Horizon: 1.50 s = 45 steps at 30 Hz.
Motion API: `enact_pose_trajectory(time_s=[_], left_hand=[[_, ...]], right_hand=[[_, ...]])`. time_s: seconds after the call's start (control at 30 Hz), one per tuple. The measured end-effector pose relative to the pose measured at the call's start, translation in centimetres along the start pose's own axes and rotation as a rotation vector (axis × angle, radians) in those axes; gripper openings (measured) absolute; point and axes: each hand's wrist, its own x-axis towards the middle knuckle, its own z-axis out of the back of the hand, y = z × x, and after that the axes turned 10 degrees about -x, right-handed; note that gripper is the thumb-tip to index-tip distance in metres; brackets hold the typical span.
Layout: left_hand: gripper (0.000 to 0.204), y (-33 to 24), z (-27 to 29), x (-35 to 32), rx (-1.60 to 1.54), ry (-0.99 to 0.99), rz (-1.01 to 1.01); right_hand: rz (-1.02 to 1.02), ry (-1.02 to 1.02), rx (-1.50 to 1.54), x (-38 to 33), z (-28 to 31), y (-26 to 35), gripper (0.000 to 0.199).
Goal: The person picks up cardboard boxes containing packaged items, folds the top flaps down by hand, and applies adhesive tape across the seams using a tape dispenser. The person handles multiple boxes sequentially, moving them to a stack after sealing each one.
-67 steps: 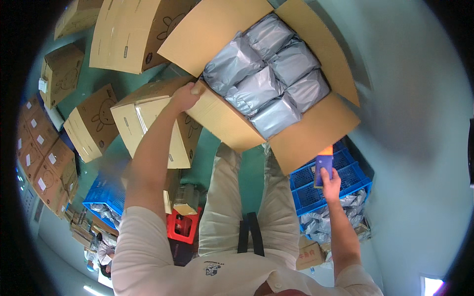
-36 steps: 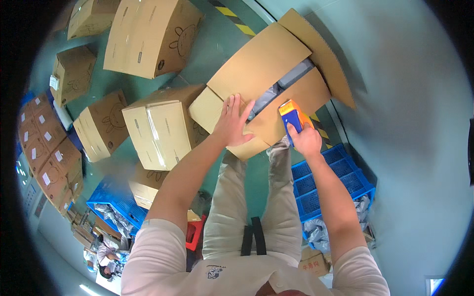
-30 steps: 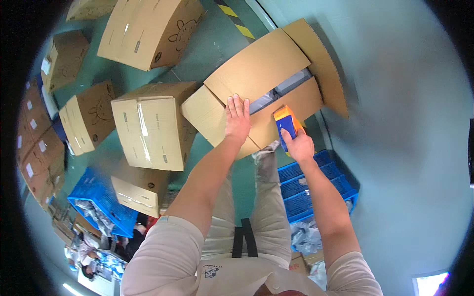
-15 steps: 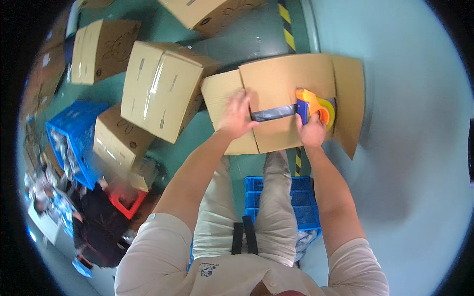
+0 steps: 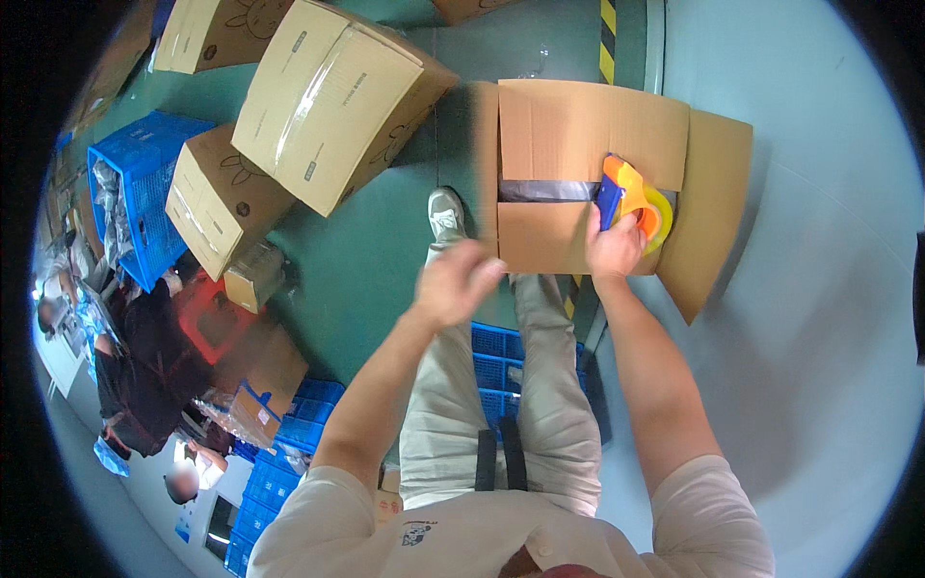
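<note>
A cardboard box stands in front of me, its far and near top flaps folded in. Between them runs a gap with grey material showing inside. The right end flap spreads outward; the left end flap looks narrow and blurred. My right hand grips a tape dispenser with an orange body, a blue front and a yellow roll, over the right part of the gap. My left hand is off the box, near its lower left corner, blurred, with thumb apart and nothing in it.
Several closed cartons stand on the green floor to the left, beside a blue crate holding bagged items. A red plastic stool and people are farther left. Another blue crate sits by my legs. A pale wall rises on the right.
My left hand has left the box top and moved toward me. The left end flap, spread flat before, now appears much narrower. My right hand keeps hold of the dispenser.
</note>
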Motion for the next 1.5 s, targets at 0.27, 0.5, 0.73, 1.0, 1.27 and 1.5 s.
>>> enact_pose_trajectory(time_s=[0.27,0.5,0.73,1.0,1.27,1.5], left_hand=[[0.04,-1.6,-10.7,9.8,0.381,0.163,-0.055],[0.035,-1.0,-10.0,11.7,0.32,0.328,0.112],[0.035,-1.3,-10.7,12.0,0.452,0.373,0.157],[0.038,-2.5,-10.2,11.7,0.451,0.387,0.143],[0.044,-5.5,-8.3,14.3,0.655,0.548,0.119],[0.098,-10.8,-3.0,24.3,1.019,0.258,-0.703]], right_hand=[[0.061,0.293,0.153,0.7,4.1,-0.7,0.071],[0.154,-0.132,0.324,-2.6,12.3,-4.7,0.054],[-0.327,0.044,0.425,1.6,19.0,-10.0,0.051],[0.04,0.413,0.357,2.6,7.2,-3.2,0.059],[0.125,0.093,0.2,0.5,1.3,0.1,0.055],[0.065,0.021,0.276,0.3,0.6,0.4,0.055]])
